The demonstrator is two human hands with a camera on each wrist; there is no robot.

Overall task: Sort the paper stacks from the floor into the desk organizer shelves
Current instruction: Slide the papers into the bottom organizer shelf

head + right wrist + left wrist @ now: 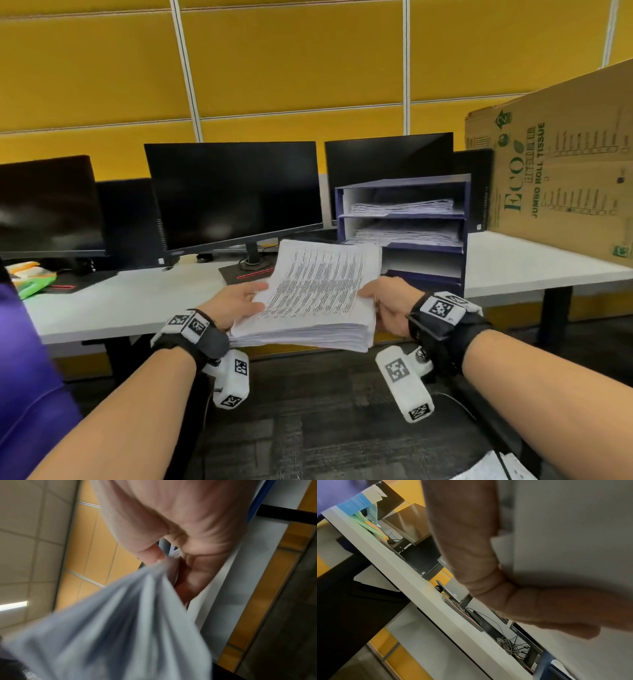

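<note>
White printed paper stack (313, 294) sits between both hands: left hand (239, 303) grips its nine-o'clock edge, right hand (387, 301) its three-o'clock edge. Three-shelf purple organizer (400, 236) holds two stacks.

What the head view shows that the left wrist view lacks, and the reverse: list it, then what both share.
Head view only: the blue three-shelf desk organizer with papers on its top two shelves and the bottom one bare, the right hand, and the brown cardboard tissue carton.

Left wrist view only: the tangled grey cables behind the desk, and the left hand's fingers under the stack.

Both: the thick white printed paper stack gripped by the left hand, and the white desk top.
</note>
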